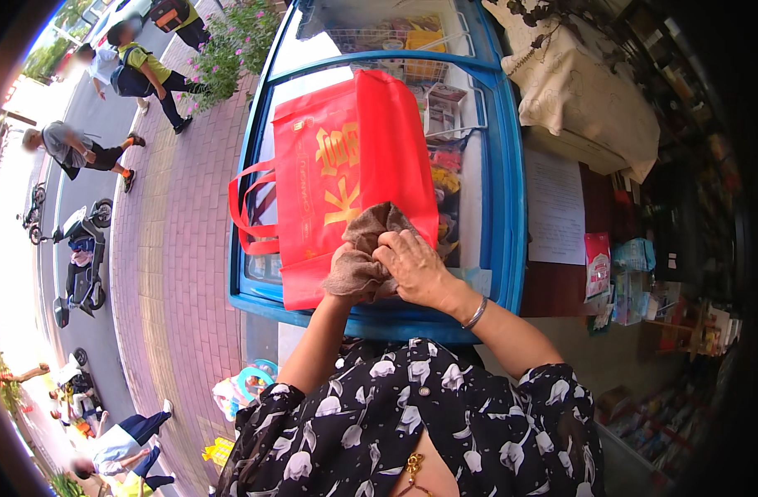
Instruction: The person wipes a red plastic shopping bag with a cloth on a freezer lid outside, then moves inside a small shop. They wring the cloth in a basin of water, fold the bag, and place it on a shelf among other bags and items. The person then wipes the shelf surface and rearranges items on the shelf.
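A crumpled brown cloth [363, 270] is bunched between my two hands, over the near end of a red tote bag [391, 143]. My left hand [342, 251] is mostly covered by the cloth and holds it from the left side. From the right, my right hand [413, 264] pinches a fold of it with bent fingers. The bag lies on its side and bears gold writing; its red handles [253, 231] stick out to the left. Under the bag is the glass top of a blue-framed chest freezer [509, 205].
Wire baskets [419, 62] and packaged goods show through the freezer glass. A printed sheet [556, 211] and a pink packet [597, 264] lie on a dark table to the right. Left is a brick pavement [192, 205] with several people walking and a parked scooter [84, 258].
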{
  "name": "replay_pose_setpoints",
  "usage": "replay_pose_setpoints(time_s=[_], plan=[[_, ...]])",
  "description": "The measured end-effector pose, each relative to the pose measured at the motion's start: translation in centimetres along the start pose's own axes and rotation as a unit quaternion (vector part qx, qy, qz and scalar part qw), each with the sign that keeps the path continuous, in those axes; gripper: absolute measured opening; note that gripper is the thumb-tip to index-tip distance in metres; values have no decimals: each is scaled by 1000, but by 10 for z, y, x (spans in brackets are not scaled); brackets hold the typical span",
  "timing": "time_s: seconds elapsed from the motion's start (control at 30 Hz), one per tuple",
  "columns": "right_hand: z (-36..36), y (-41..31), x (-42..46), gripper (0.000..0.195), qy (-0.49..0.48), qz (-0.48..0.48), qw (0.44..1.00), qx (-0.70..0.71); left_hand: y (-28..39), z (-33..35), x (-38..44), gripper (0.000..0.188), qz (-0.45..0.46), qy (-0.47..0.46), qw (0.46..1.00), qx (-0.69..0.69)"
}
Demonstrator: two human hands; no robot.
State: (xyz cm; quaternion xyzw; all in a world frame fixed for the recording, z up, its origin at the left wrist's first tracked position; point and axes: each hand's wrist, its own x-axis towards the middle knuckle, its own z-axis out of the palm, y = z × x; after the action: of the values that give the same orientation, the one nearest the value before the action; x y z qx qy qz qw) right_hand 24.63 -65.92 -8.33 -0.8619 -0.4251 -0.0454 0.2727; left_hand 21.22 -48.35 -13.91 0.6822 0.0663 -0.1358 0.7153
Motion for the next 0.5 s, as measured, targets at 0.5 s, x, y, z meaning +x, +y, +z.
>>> replay_pose_setpoints(time_s=[0.5], plan=[[-103,-1,17,33,31,89,991,93,16,8,4,29,-76,86,977,-181]])
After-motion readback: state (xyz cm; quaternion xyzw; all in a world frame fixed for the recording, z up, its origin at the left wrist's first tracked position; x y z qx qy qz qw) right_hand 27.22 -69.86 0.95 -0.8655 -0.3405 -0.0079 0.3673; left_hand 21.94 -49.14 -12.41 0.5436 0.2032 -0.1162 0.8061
